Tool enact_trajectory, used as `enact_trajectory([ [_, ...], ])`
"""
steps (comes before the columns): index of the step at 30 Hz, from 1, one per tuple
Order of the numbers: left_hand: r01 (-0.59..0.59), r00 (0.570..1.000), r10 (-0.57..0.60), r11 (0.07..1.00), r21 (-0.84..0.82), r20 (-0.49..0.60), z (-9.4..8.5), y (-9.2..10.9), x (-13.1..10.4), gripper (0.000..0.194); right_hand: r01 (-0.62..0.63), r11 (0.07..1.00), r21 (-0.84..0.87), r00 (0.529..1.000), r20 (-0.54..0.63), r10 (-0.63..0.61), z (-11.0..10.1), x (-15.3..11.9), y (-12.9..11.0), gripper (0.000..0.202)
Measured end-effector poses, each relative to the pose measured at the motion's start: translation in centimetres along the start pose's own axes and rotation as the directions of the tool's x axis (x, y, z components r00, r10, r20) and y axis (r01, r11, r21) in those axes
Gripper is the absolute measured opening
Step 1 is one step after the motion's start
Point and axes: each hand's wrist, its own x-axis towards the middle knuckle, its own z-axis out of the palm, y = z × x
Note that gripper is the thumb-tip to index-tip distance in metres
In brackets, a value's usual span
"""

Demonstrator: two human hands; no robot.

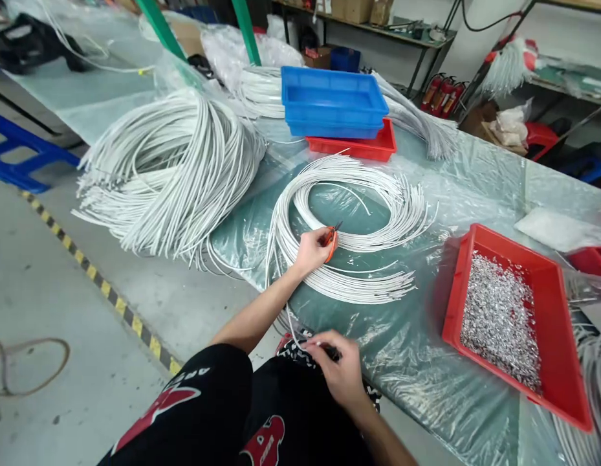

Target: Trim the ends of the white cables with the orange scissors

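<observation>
My left hand [312,252] is closed round a small pair of snips [332,244] with orange handles and dark tips. It is over a looped bundle of white cables [343,241] on the table. Lower down, near the table's front edge, my right hand [336,366] pinches one white cable [293,333] close to its end. That cable runs up from the fingers toward the bundle. Exactly what is at the pinched tip is too small to make out.
A large coil of white cables [178,168] overhangs the table's left edge. Blue trays [334,123] sit on a red tray [390,144] behind the bundle. At right, a red tray [552,304] holds small shiny metal pieces [499,317]. Plastic film covers the green table [407,362].
</observation>
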Motion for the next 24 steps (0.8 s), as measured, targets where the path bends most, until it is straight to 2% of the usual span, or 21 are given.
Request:
enact_trajectory([
  [1, 0.006, 1.0, -0.006, 1.0, -0.011, -0.009, 0.0, -0.1, 0.0, 0.024, -0.061, 0.996, 0.062, 0.996, -0.063, 0.065, 1.1, -1.3, 0.7, 0.016],
  [3, 0.011, 1.0, -0.011, 1.0, -0.027, -0.015, -0.1, -0.4, 0.1, 0.025, -0.172, 0.947, 0.271, 0.949, -0.211, 0.233, 3.2, -3.6, 2.7, 0.02],
  [6, -0.006, 1.0, 0.007, 0.999, -0.04, 0.025, -0.2, -0.7, 0.1, 0.021, -0.258, 0.821, 0.509, 0.809, -0.352, 0.472, 5.6, -5.1, 6.1, 0.026],
  [8, -0.055, 0.996, 0.057, 0.998, -0.039, 0.064, -0.3, -0.7, 0.0, 0.019, -0.26, 0.771, 0.581, 0.74, -0.393, 0.546, 6.4, -4.9, 8.0, 0.029],
  [10, -0.075, 0.995, 0.079, 0.996, -0.051, 0.064, -0.5, -0.7, -0.1, 0.016, -0.24, 0.77, 0.591, 0.715, -0.43, 0.552, 6.7, -4.3, 9.1, 0.033],
  [13, -0.074, 0.996, 0.077, 0.994, -0.076, 0.039, -0.7, -0.6, -0.1, 0.013, -0.203, 0.79, 0.578, 0.714, -0.465, 0.523, 6.5, -3.7, 9.2, 0.04],
  [20, -0.063, 0.998, 0.066, 0.991, -0.121, 0.018, -0.9, -0.7, -0.1, 0.017, -0.211, 0.78, 0.589, 0.787, -0.371, 0.493, 6.7, -4.5, 6.5, 0.033],
  [24, -0.066, 0.997, 0.07, 0.988, -0.137, 0.027, -0.9, -0.8, -0.1, 0.021, -0.203, 0.812, 0.547, 0.816, -0.363, 0.449, 7.3, -3.7, 6.8, 0.046],
])
